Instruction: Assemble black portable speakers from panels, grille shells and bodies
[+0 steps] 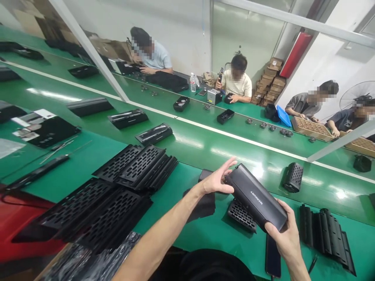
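Right now, the right hand (pixel 285 231) grips the near right end of a black casing (pixel 258 200) lettered MERKURY, thumb on one side and fingers wrapped behind it. The left hand (pixel 217 181) is spread wide at the casing's far left end, thumb apart from the fingers; whether it touches the casing I cannot tell. The casing is tilted, raised above the green tabletop (pixel 166 212), right of centre.

Below it, a perforated black part (pixel 242 216) lies on the tabletop, with a dark phone (pixel 273 255) nearer. To the right sits a row of black panels (pixel 328 236); to the left, overlapping slotted panels (pixel 109 207) spread toward the near edge. Farther off, a speaker-like unit (pixel 293 177) rests on a shiny green belt (pixel 205 144), and a co-worker in a pale yellow shirt (pixel 238 86) sits across on the far side.
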Demonstrator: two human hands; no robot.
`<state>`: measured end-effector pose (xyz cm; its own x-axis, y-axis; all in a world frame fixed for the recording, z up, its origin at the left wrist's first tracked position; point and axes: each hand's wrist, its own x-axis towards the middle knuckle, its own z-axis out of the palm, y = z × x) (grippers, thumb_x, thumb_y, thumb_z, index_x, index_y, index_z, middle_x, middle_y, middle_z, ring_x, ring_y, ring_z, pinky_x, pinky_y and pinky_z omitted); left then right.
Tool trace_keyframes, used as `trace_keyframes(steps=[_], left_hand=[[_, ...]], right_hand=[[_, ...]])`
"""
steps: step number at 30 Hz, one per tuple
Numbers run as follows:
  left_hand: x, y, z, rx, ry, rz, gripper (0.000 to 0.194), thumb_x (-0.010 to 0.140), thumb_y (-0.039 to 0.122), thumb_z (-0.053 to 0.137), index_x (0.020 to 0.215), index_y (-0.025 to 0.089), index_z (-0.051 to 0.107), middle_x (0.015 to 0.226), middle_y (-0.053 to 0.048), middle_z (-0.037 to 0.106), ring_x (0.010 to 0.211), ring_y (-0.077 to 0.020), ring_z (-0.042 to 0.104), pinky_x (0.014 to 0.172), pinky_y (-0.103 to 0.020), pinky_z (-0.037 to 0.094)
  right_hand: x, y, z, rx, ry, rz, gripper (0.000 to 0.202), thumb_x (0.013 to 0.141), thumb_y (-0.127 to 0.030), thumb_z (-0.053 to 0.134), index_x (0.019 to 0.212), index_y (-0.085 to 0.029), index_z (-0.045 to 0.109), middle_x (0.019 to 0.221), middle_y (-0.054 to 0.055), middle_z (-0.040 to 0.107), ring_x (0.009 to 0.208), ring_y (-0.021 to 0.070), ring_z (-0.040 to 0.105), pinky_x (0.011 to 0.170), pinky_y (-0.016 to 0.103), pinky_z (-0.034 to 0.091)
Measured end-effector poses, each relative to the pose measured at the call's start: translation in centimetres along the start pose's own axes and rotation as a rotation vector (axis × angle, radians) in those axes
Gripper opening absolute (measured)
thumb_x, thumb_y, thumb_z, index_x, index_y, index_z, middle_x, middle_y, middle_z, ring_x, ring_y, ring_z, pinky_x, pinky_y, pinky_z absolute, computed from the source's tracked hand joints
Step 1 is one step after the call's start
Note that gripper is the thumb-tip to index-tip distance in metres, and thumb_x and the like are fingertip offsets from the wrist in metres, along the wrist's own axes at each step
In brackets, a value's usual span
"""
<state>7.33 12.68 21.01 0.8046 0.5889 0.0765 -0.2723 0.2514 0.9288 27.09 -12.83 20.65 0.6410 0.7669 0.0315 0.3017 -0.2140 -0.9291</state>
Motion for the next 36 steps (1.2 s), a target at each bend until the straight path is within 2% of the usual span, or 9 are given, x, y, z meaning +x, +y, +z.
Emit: trace_keyframes(steps=[2, 4, 12, 21, 25, 27, 29, 32, 36], left_hand=[[0.0, 1.7, -0.4, 0.11, -0.159, -0.031, 0.102, 0.06, 0.028, 0.093, 0.152, 0.025, 0.048, 0.153, -0.012, 0.049, 0.14, -0.038, 0.045, 0.115, -0.044, 0.037], [-0.1, 2.4, -0.1, 0.147, -0.203, -0.049, 0.1, 0.061, 0.034, 0.091, 0.151, 0.025, 0.049, 0.147, -0.011, 0.053, 0.132, -0.0371, 0.052, 0.113, -0.046, 0.04], [-1.0, -0.3, 0.8, 0.105, -0.079, 0.007, 0.098, 0.058, 0.043, 0.09, 0.145, 0.024, 0.05, 0.133, -0.01, 0.059, 0.115, -0.0315, 0.059, 0.1, -0.04, 0.047], [-2.3, -2.5, 1.1, -0.056, 0.064, 0.068, 0.084, 0.063, 0.037, 0.083, 0.141, 0.023, 0.056, 0.134, -0.009, 0.062, 0.113, -0.0324, 0.06, 0.1, -0.04, 0.047], [-3.7, -5.7, 2.7, -0.364, 0.202, 0.057, 0.086, 0.069, 0.039, 0.078, 0.148, 0.027, 0.048, 0.132, -0.008, 0.065, 0.119, -0.033, 0.061, 0.105, -0.044, 0.047], [-4.3, -7.9, 4.0, -0.544, 0.203, -0.01, 0.088, 0.073, 0.045, 0.075, 0.154, 0.029, 0.042, 0.132, -0.008, 0.066, 0.121, -0.0338, 0.063, 0.106, -0.047, 0.047], [-4.8, -9.6, 5.2, -0.607, 0.116, -0.152, 0.09, 0.076, 0.053, 0.073, 0.156, 0.031, 0.039, 0.143, -0.011, 0.061, 0.126, -0.0371, 0.061, 0.104, -0.051, 0.049], [-5.0, -9.8, 5.5, -0.423, 0.063, -0.266, 0.092, 0.077, 0.054, 0.077, 0.157, 0.033, 0.037, 0.165, -0.013, 0.037, 0.14, -0.0408, 0.049, 0.104, -0.05, 0.049], [-4.7, -6.0, 4.6, 0.047, 0.054, -0.049, 0.116, 0.067, 0.055, 0.089, 0.162, 0.032, 0.027, 0.171, -0.014, 0.022, 0.154, -0.0416, 0.024, 0.116, -0.052, 0.039]], right_hand=[[-0.2, 0.2, -0.3, 0.004, -0.038, -0.011, 0.08, 0.072, -0.055, 0.082, 0.14, -0.026, 0.052, 0.144, 0.014, 0.057, 0.123, 0.0372, 0.061, 0.096, 0.045, 0.055], [-0.1, 0.1, -0.4, -0.028, -0.053, -0.036, 0.078, 0.073, -0.055, 0.082, 0.14, -0.025, 0.053, 0.144, 0.014, 0.058, 0.123, 0.0372, 0.062, 0.097, 0.045, 0.055], [1.2, -0.8, -1.2, -0.152, -0.128, -0.145, 0.069, 0.082, -0.057, 0.074, 0.14, -0.026, 0.052, 0.14, 0.012, 0.061, 0.122, 0.0358, 0.062, 0.098, 0.047, 0.054], [2.2, -1.4, -2.2, -0.122, -0.216, -0.079, 0.074, 0.085, -0.063, 0.07, 0.146, -0.028, 0.047, 0.147, 0.015, 0.055, 0.129, 0.0374, 0.058, 0.1, 0.048, 0.052], [1.0, 0.6, 0.1, 0.203, -0.111, -0.155, 0.105, 0.084, -0.074, 0.063, 0.164, -0.033, 0.008, 0.166, 0.017, 0.031, 0.143, 0.0403, 0.045, 0.104, 0.056, 0.05], [0.3, 1.6, 2.2, 0.16, -0.106, -0.137, 0.12, 0.076, -0.07, 0.074, 0.165, -0.033, 0.003, 0.162, 0.017, 0.037, 0.143, 0.0426, 0.045, 0.104, 0.06, 0.05], [0.1, 1.6, 3.8, 0.042, -0.118, -0.1, 0.12, 0.07, -0.061, 0.082, 0.164, -0.03, 0.014, 0.148, 0.017, 0.053, 0.133, 0.0447, 0.054, 0.099, 0.062, 0.053], [0.8, -0.1, 3.8, -0.104, -0.061, -0.201, 0.107, 0.072, -0.048, 0.081, 0.161, -0.029, 0.025, 0.137, 0.015, 0.06, 0.121, 0.042, 0.06, 0.097, 0.061, 0.055], [2.3, -3.0, 2.0, -0.567, -0.106, -0.501, 0.093, 0.07, -0.026, 0.077, 0.155, -0.031, 0.041, 0.137, 0.015, 0.055, 0.123, 0.0391, 0.057, 0.102, 0.06, 0.048]])
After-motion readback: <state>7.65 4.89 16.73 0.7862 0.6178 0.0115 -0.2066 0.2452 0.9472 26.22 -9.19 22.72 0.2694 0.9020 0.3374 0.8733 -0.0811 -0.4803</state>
